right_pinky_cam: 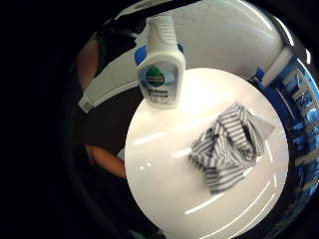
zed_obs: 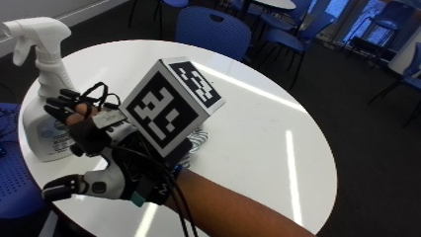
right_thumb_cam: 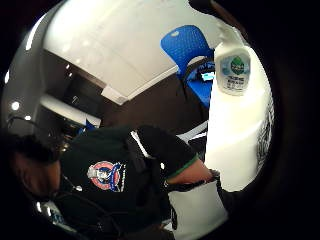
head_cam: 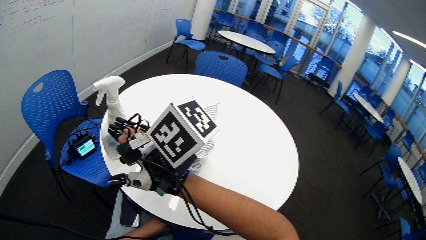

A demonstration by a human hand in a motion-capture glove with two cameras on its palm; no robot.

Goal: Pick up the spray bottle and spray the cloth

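Observation:
A white spray bottle (zed_obs: 51, 74) with a trigger head stands upright near the left edge of the round white table (zed_obs: 263, 128). My gloved right hand (zed_obs: 105, 153) hovers just to its right, fingers spread and thumb apart, holding nothing. The little finger side palm view shows the bottle (right_pinky_cam: 160, 64) standing free at the table edge with a gap to the palm; it also shows in the thumb side palm view (right_thumb_cam: 233, 67). A crumpled grey-and-white striped cloth (right_pinky_cam: 232, 144) lies on the table beside the bottle. From outside the cloth (zed_obs: 197, 138) is mostly hidden under my hand.
A blue chair (head_cam: 46, 110) stands left of the table with a small device (head_cam: 85, 146) on its seat. Another blue chair (zed_obs: 210, 29) is tucked at the far side. More tables and chairs (head_cam: 246, 42) fill the room behind.

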